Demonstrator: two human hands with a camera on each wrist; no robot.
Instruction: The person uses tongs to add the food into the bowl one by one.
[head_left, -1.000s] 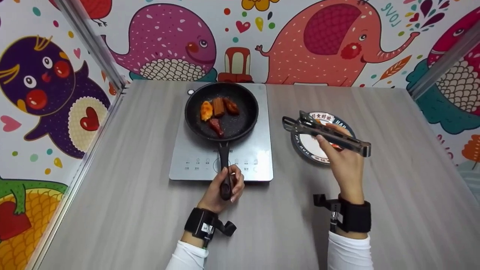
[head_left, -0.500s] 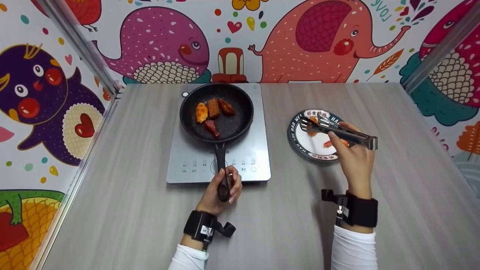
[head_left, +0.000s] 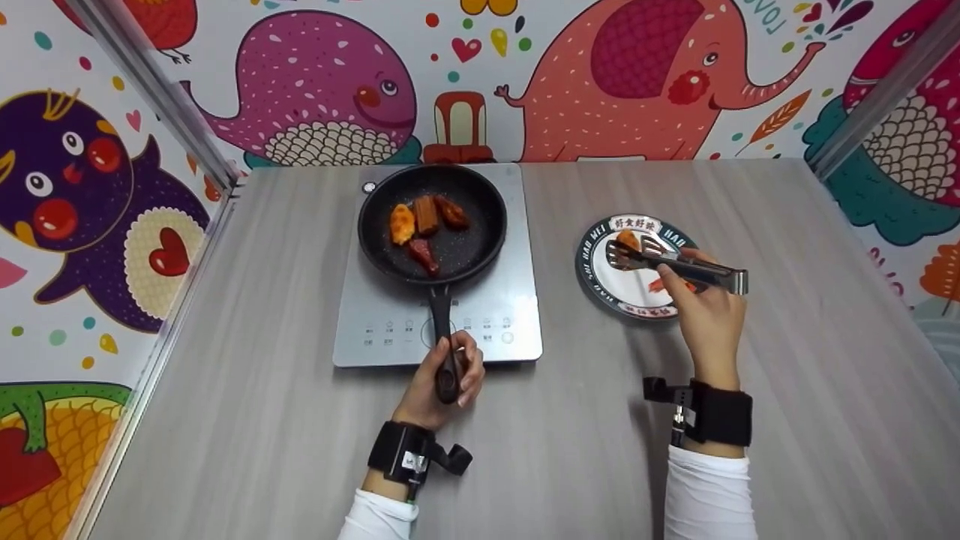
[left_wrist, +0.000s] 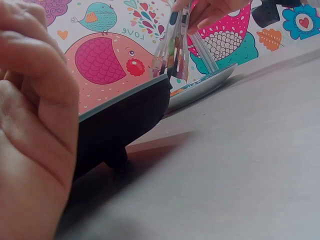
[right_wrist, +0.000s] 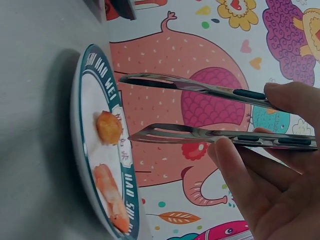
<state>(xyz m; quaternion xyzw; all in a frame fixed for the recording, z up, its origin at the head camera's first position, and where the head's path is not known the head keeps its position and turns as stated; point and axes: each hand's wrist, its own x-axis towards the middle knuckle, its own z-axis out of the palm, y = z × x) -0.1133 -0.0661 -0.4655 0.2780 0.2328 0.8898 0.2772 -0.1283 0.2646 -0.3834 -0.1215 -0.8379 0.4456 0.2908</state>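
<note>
My left hand (head_left: 442, 375) grips the black handle of a frying pan (head_left: 469, 251), which sits on a silver induction cooker (head_left: 495, 345). Four-sided brown, orange and dark red food pieces (head_left: 425, 216) lie in the pan. My right hand (head_left: 709, 322) holds metal tongs (right_wrist: 200, 130) with thumb and fingers, their tips parted and nothing between them. Below the tips is a white plate with a dark patterned rim (head_left: 592, 281). On it lie a round golden piece of food (right_wrist: 109, 127) and a pinkish-orange piece resembling a shrimp (right_wrist: 111, 195).
A grey wood-grain table (head_left: 247, 300) carries everything. Cartoon-printed panels (head_left: 555, 90) stand at the back and sides, joined by metal posts (head_left: 150, 90). The plate stands to the right of the cooker, with a strip of table between them.
The tongs have moved off the plate's left edge, turned, and come lower over the plate, near the round piece. My left hand keeps its hold on the pan handle. The head view has shifted slightly.
</note>
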